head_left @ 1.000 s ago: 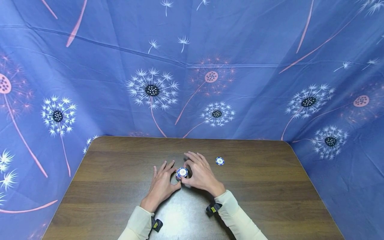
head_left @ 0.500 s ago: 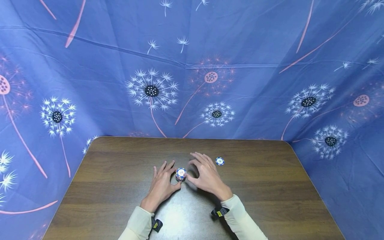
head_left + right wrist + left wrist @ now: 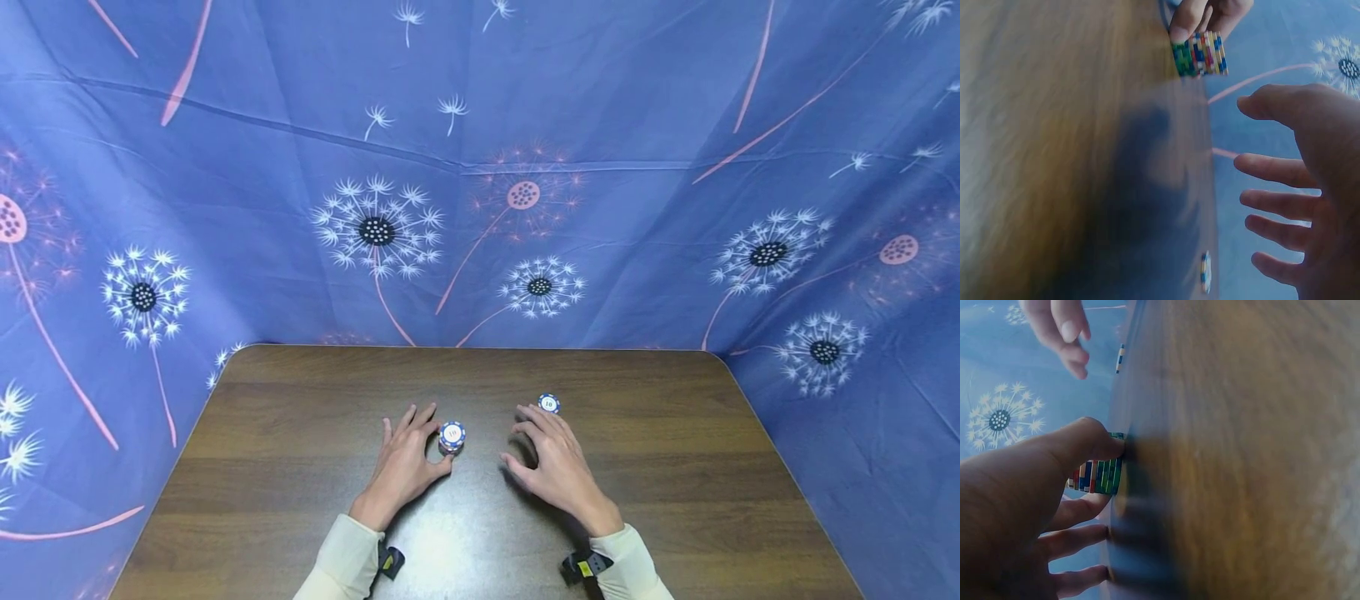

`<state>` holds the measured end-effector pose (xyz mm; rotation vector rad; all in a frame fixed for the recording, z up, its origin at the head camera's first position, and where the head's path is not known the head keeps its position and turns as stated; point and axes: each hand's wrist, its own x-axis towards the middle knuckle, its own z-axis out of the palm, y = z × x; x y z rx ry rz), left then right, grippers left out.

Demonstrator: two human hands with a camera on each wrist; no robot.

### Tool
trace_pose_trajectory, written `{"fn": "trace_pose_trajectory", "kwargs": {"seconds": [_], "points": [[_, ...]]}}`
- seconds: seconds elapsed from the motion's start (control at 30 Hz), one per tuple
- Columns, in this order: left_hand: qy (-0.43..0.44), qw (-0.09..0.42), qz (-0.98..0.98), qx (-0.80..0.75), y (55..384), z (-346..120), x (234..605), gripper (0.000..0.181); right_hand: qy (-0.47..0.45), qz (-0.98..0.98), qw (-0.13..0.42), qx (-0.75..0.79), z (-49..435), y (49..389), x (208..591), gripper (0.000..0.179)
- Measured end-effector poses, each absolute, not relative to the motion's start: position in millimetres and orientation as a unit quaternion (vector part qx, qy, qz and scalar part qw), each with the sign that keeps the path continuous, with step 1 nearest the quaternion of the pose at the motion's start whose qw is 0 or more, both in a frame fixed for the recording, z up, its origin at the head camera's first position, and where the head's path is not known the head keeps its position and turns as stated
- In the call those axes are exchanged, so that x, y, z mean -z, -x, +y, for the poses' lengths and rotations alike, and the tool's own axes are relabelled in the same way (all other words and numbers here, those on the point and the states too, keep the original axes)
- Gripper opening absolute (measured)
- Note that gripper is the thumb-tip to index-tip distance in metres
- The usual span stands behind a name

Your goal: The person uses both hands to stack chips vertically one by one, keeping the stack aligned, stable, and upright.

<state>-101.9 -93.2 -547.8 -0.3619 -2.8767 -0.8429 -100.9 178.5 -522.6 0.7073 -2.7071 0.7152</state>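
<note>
A stack of poker chips [image 3: 452, 435] stands on the table, topped by a blue-and-white chip marked 10. Side on, in the left wrist view, the stack [image 3: 1102, 475] shows green chips at the bottom and mixed colours above. My left hand [image 3: 403, 467] holds the stack's lower part between thumb and index finger. Further right, my right hand [image 3: 558, 467] is apart from the stack, its fingers spread and holding nothing. Just beyond its fingertips lies a single blue-and-white chip [image 3: 549, 402], flat on the table.
The brown wooden table [image 3: 300, 383] has rounded far corners. A blue cloth with dandelion prints [image 3: 637, 250] hangs behind it and along both sides. Each forearm has a pale sleeve and a black wrist camera.
My right hand has let go of the top chip and moved right, close to the single chip. The top chip now sits on the stack. My left hand has stayed in place.
</note>
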Motion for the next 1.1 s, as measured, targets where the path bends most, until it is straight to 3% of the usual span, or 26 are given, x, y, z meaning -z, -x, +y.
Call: {"fn": "trace_pose_trajectory", "kwargs": {"seconds": [1.1], "points": [[0.121, 0.067, -0.949, 0.282, 103, -93, 552, 0.054, -0.143, -0.952, 0.167, -0.212, 269, 51, 541, 0.031]]}}
